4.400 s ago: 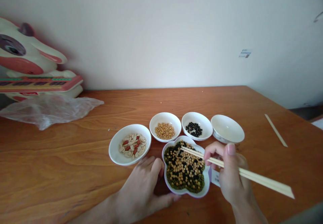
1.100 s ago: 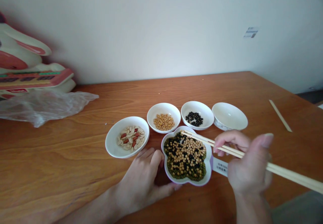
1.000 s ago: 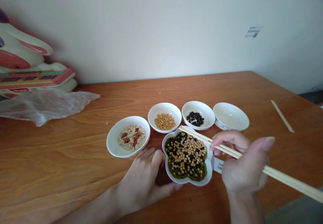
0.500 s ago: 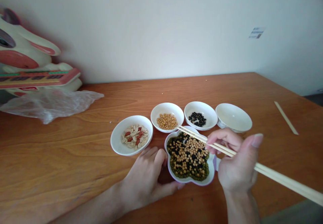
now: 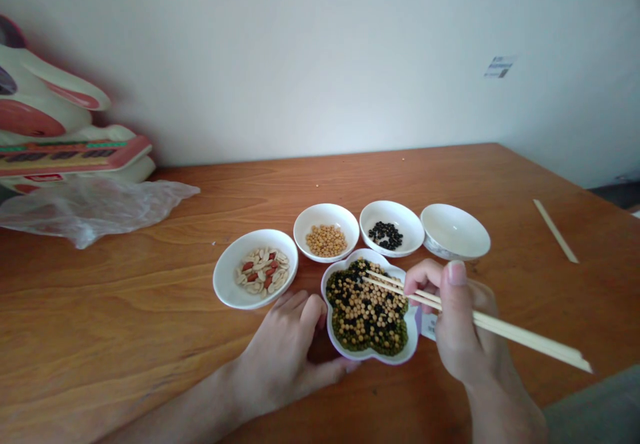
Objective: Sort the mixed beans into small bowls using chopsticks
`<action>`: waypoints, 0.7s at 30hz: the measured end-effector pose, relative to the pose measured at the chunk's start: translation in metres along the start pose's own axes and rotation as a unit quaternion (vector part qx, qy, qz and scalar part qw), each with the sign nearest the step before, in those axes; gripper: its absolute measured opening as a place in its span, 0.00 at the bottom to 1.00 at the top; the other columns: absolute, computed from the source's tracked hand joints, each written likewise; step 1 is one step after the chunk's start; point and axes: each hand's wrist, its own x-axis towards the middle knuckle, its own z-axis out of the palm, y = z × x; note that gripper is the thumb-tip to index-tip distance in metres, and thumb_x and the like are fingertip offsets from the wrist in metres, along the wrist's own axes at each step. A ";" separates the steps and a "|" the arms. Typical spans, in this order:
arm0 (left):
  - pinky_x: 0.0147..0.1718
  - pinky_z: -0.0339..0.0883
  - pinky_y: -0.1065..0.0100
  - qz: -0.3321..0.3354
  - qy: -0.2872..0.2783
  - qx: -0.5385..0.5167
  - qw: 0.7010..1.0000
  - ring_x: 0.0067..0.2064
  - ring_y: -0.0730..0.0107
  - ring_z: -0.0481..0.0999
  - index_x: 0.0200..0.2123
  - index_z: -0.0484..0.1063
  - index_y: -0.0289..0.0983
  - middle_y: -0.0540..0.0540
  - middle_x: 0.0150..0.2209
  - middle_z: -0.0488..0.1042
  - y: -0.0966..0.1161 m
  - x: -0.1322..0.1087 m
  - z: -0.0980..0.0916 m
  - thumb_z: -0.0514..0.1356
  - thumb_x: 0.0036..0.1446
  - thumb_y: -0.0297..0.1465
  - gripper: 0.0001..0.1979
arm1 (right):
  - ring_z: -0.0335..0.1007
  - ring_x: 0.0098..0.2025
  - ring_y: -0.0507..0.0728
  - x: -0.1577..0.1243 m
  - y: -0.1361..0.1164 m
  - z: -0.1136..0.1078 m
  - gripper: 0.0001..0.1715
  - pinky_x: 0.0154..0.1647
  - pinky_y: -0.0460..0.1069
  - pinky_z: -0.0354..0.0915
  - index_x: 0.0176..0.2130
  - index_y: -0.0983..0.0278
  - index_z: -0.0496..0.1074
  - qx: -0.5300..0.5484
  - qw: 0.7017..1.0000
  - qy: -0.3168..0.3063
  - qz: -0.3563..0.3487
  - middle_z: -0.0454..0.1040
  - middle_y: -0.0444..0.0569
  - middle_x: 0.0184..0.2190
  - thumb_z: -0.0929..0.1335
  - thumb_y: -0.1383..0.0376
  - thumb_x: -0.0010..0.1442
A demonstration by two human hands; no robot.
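Note:
My right hand (image 5: 465,331) pinches a pair of wooden chopsticks (image 5: 525,341). Their tips are down at the bean mix (image 5: 370,304) in a flower-shaped dish (image 5: 411,345); whether a bean sits between them I cannot tell. Yellow soybeans and black beans lie there over small green beans. Against the dish's left side, my left hand (image 5: 285,347) grips it, with the thumb along the near edge. Just behind the dish stand a white bowl of soybeans (image 5: 325,213) and a white bowl of black beans (image 5: 393,211).
To the left is a white bowl (image 5: 227,267) of peanuts and pale seeds. Another white bowl (image 5: 455,227) stands at the right. A loose wooden stick (image 5: 555,231) lies farther right. A toy keyboard (image 5: 70,157) and a clear plastic bag (image 5: 100,207) occupy the left back.
The chopstick tips have moved from the soybean bowl's rim down into the flower-shaped dish. My left hand keeps its hold on the dish. The whole view has shifted slightly.

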 end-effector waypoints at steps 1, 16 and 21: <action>0.35 0.73 0.58 -0.003 -0.002 -0.002 1.000 0.37 0.54 0.81 0.40 0.69 0.40 0.43 0.38 0.80 0.000 0.000 0.000 0.69 0.60 0.55 0.25 | 0.64 0.22 0.53 0.000 -0.002 0.001 0.42 0.22 0.49 0.56 0.28 0.60 0.74 -0.002 1.000 0.005 0.010 0.71 0.47 0.22 0.52 0.41 0.78; 0.34 0.71 0.59 0.006 -0.005 0.005 1.000 0.35 0.57 0.80 0.40 0.68 0.41 0.44 0.37 0.79 0.000 0.001 0.000 0.69 0.61 0.55 0.25 | 0.64 0.25 0.54 0.005 -0.002 0.006 0.45 0.28 0.51 0.57 0.27 0.60 0.73 -0.027 0.999 0.018 -0.003 0.69 0.46 0.21 0.50 0.41 0.78; 0.32 0.70 0.61 0.017 0.004 0.001 1.000 0.34 0.59 0.79 0.40 0.68 0.41 0.46 0.36 0.80 -0.001 0.003 0.000 0.70 0.60 0.53 0.24 | 0.64 0.23 0.53 0.012 0.006 0.004 0.46 0.27 0.50 0.58 0.26 0.60 0.75 -0.052 0.997 0.003 -0.051 0.68 0.45 0.19 0.49 0.43 0.79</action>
